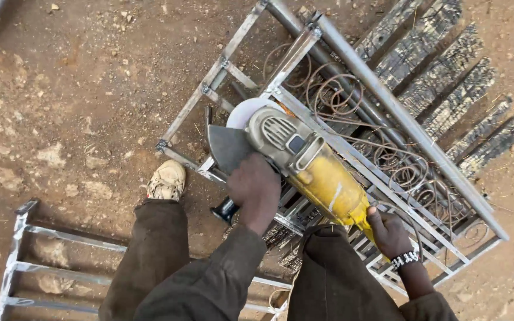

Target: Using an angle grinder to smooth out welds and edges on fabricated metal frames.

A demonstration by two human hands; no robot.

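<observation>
Two hands carry the yellow angle grinder [310, 166]: left hand [256, 189] clenched on the seven-o'clock side handle, right hand [388, 232] wrapping the five-o'clock tail (probably heavy, rigid).

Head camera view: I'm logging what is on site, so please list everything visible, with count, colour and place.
Angle grinder: one, yellow body with grey head and pale disc, centre, over the frame.
Metal frame: one, grey bars with wire scrolls, centre to right, lying on the ground.
Second metal frame: one, silver-grey, lower left.
Charred slats: several, black, upper right, under the frame.
Ground: brown dirt with stones.
Shoe: one, beige, left of the grinder.
Trousers: dark brown, bottom.
Beaded wristband: one, black and white, right wrist.
Left hand: on the grinder's side handle.
Right hand: gripping the rear of the grinder.
</observation>
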